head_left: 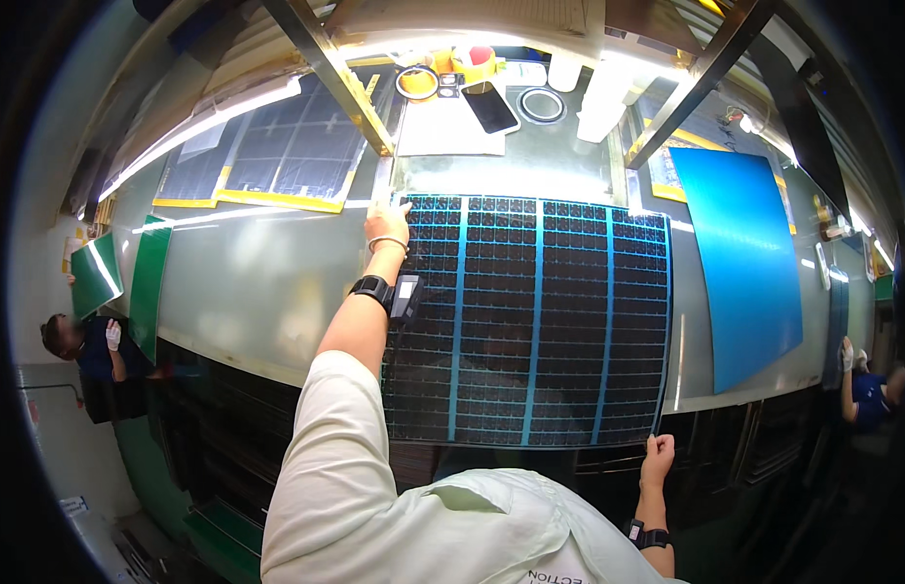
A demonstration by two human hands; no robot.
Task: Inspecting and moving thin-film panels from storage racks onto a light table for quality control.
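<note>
A dark solar panel [501,326] with blue lines lies before me, its near edge close to my body. My left hand [387,224] is closed on its far left corner, the arm stretched along the panel's left side. At the near right corner my right hand [659,456] grips the edge with curled fingers. Both wrists wear black straps with a small device, and the left also has a bracelet [387,242].
A blue sheet [744,263] lies to the right on the grey table [248,282]. Farther off are a phone [490,107], tape rolls [542,105] and white paper [447,131]. Metal posts [335,78] rise at the back. One person [92,346] with a green panel is left, another [869,394] right.
</note>
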